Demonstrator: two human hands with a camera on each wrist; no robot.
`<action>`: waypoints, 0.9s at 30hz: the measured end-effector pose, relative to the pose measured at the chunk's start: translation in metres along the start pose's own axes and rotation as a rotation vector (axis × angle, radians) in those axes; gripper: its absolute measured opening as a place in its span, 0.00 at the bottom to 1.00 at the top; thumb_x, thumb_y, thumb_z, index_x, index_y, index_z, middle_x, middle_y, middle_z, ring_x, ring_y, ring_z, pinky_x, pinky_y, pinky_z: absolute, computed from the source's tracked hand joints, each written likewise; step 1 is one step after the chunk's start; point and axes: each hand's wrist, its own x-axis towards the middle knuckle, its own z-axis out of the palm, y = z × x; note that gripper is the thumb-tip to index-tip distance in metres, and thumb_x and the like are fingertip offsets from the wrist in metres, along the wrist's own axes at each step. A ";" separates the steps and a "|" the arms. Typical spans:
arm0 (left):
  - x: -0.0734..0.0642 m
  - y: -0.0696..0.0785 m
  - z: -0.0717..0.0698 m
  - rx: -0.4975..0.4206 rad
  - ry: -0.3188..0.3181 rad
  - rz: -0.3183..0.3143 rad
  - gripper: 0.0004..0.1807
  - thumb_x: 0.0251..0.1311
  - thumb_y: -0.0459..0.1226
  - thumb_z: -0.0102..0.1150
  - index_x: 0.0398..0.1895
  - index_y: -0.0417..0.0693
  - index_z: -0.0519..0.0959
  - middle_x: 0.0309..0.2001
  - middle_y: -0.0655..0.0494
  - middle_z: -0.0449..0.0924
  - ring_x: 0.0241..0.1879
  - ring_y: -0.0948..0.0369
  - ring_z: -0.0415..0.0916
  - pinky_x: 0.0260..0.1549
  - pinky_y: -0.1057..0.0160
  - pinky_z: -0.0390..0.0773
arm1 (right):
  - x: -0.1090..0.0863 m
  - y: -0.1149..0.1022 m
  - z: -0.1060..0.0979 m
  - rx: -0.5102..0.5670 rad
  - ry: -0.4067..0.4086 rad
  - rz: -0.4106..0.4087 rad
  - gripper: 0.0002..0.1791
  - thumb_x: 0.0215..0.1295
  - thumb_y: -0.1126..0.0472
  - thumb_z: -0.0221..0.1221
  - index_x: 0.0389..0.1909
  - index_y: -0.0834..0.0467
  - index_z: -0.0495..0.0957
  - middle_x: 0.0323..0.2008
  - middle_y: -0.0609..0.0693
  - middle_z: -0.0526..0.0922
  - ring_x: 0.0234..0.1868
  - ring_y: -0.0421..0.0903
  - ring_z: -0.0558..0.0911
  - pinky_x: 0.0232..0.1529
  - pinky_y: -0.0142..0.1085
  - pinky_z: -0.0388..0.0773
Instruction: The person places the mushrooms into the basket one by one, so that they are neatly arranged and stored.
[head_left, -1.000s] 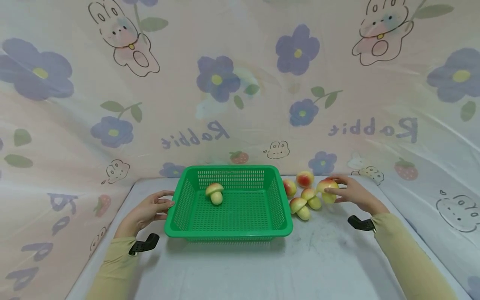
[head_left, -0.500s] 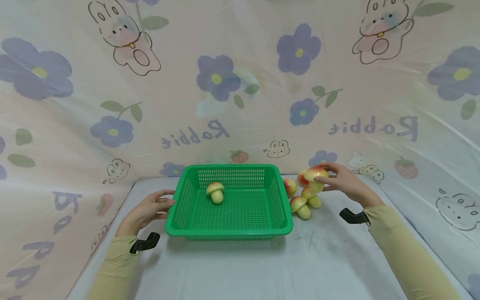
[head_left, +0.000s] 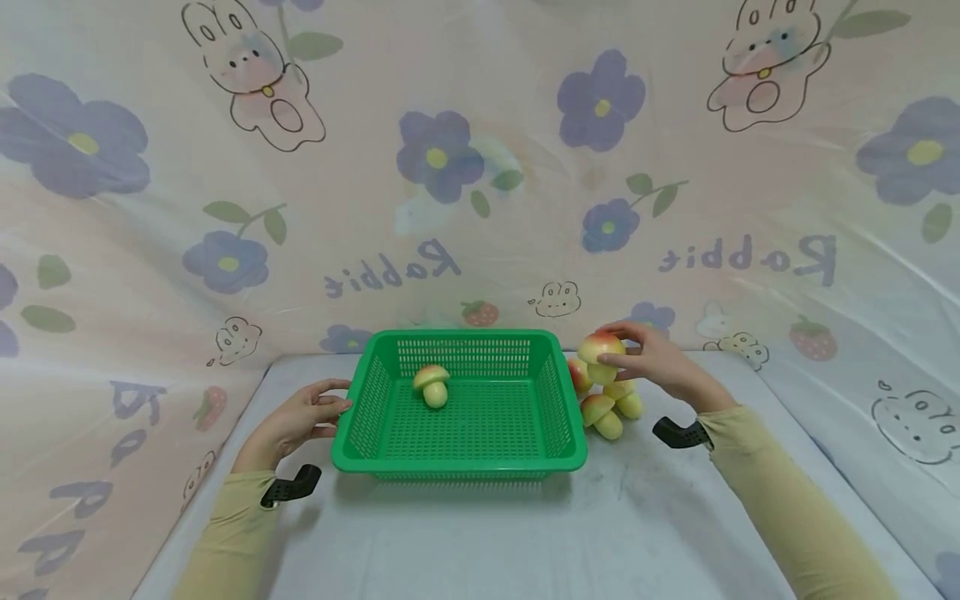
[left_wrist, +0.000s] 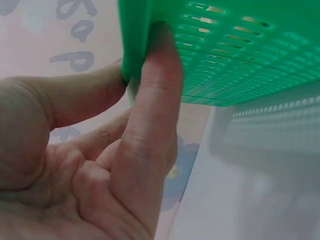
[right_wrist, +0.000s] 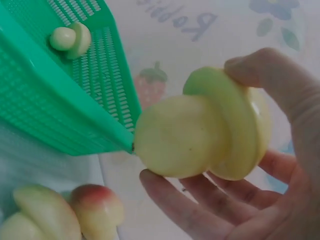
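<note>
Right hand (head_left: 663, 367): clamped on a shiny yellow mushroom with a red-topped cap (head_left: 600, 350); the thumb is on the cap and the other fingers are underneath.
Cap and stem: from the head, the cap is up and the stem points down, so the long way runs nearly straight up and down. From the right wrist, the stem points left and the cap is at the right.
Spot: this mushroom is up over the pile, just past the right side of a green plastic basket with holes (head_left: 457, 464).
Pile: more yellow-and-red mushrooms (head_left: 602, 417) lie close together on the white-covered bench (head_left: 480, 542), by the basket's right side.
Basket: one small yellow mushroom with an orange cap (head_left: 432, 386) is inside, toward the back left, its stem toward the person.
Left hand (head_left: 292, 421): pinches the basket's left rim.
Changed: a second ago the right hand was lower and farther right; now it is nearer the basket, and the held mushroom hides the back one in the pile. The left hand and basket look the same.
</note>
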 end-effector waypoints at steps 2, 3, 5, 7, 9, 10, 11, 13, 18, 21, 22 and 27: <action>0.000 0.000 0.000 -0.004 -0.002 0.001 0.33 0.68 0.36 0.54 0.72 0.37 0.53 0.45 0.45 0.79 0.38 0.56 0.80 0.39 0.57 0.81 | 0.004 -0.002 0.006 0.002 -0.008 0.005 0.31 0.65 0.55 0.63 0.64 0.61 0.64 0.56 0.62 0.70 0.51 0.57 0.77 0.42 0.47 0.80; 0.000 0.001 0.000 -0.005 0.000 0.000 0.34 0.68 0.36 0.55 0.71 0.37 0.53 0.45 0.45 0.79 0.38 0.56 0.80 0.38 0.57 0.81 | 0.006 -0.003 0.009 0.005 -0.011 0.010 0.31 0.64 0.54 0.63 0.64 0.60 0.64 0.56 0.62 0.70 0.52 0.57 0.77 0.41 0.46 0.81; 0.000 0.001 0.000 -0.001 -0.002 0.003 0.34 0.68 0.36 0.54 0.71 0.37 0.52 0.45 0.45 0.78 0.38 0.56 0.80 0.39 0.57 0.81 | 0.010 -0.006 0.015 0.020 -0.019 0.015 0.31 0.64 0.54 0.64 0.64 0.59 0.65 0.56 0.62 0.71 0.52 0.57 0.77 0.41 0.46 0.81; 0.000 0.001 0.000 0.000 0.003 -0.002 0.33 0.68 0.36 0.55 0.71 0.37 0.53 0.45 0.44 0.78 0.38 0.55 0.80 0.39 0.56 0.81 | 0.015 -0.008 0.021 0.016 -0.024 0.011 0.31 0.63 0.54 0.64 0.63 0.59 0.66 0.56 0.61 0.72 0.53 0.57 0.77 0.40 0.46 0.81; 0.000 0.001 0.001 0.001 0.015 -0.011 0.33 0.68 0.36 0.55 0.71 0.39 0.54 0.45 0.44 0.78 0.38 0.55 0.80 0.39 0.56 0.81 | 0.019 -0.010 0.028 0.013 -0.032 0.005 0.31 0.62 0.53 0.65 0.63 0.58 0.67 0.56 0.61 0.72 0.52 0.56 0.77 0.40 0.46 0.81; 0.000 0.001 0.001 0.004 0.015 -0.011 0.32 0.68 0.36 0.54 0.71 0.39 0.54 0.45 0.44 0.78 0.38 0.55 0.80 0.39 0.56 0.81 | 0.021 -0.011 0.031 0.009 -0.037 0.001 0.31 0.62 0.53 0.65 0.63 0.58 0.67 0.56 0.60 0.72 0.52 0.56 0.77 0.40 0.47 0.81; 0.000 0.001 0.001 0.008 0.015 -0.011 0.32 0.69 0.36 0.54 0.71 0.38 0.54 0.46 0.44 0.78 0.39 0.55 0.80 0.39 0.56 0.81 | 0.024 -0.012 0.034 0.002 -0.038 -0.004 0.30 0.62 0.53 0.65 0.62 0.58 0.68 0.55 0.59 0.72 0.52 0.56 0.78 0.40 0.48 0.81; 0.001 0.000 0.001 0.002 0.022 -0.019 0.32 0.69 0.36 0.54 0.71 0.40 0.55 0.45 0.44 0.78 0.39 0.54 0.80 0.39 0.56 0.81 | 0.028 -0.015 0.040 -0.011 -0.042 -0.011 0.30 0.61 0.52 0.65 0.62 0.57 0.68 0.55 0.57 0.73 0.51 0.55 0.78 0.41 0.49 0.80; 0.000 -0.001 0.002 -0.001 0.018 -0.013 0.31 0.69 0.36 0.53 0.71 0.39 0.54 0.45 0.44 0.78 0.39 0.54 0.80 0.39 0.56 0.81 | 0.041 -0.018 0.057 -0.021 -0.040 -0.019 0.31 0.61 0.53 0.66 0.62 0.59 0.68 0.55 0.58 0.73 0.50 0.55 0.78 0.42 0.48 0.79; 0.000 -0.001 0.003 0.001 0.023 -0.013 0.31 0.69 0.36 0.53 0.71 0.39 0.54 0.45 0.44 0.78 0.39 0.54 0.80 0.39 0.56 0.81 | 0.048 -0.021 0.066 -0.014 -0.024 0.008 0.33 0.61 0.54 0.66 0.64 0.60 0.66 0.55 0.59 0.73 0.50 0.56 0.78 0.43 0.49 0.80; -0.001 -0.001 0.003 0.002 0.024 -0.012 0.31 0.69 0.36 0.53 0.71 0.39 0.54 0.45 0.44 0.78 0.39 0.55 0.80 0.39 0.56 0.81 | 0.050 -0.022 0.069 -0.011 -0.019 0.020 0.33 0.61 0.54 0.65 0.64 0.60 0.66 0.55 0.60 0.72 0.50 0.56 0.77 0.43 0.49 0.80; -0.001 -0.001 0.004 -0.003 0.033 -0.013 0.32 0.69 0.36 0.54 0.71 0.39 0.54 0.44 0.45 0.79 0.38 0.55 0.80 0.38 0.56 0.82 | 0.062 -0.030 0.084 -0.014 0.003 0.051 0.33 0.61 0.55 0.66 0.64 0.60 0.66 0.56 0.61 0.70 0.48 0.55 0.78 0.43 0.50 0.80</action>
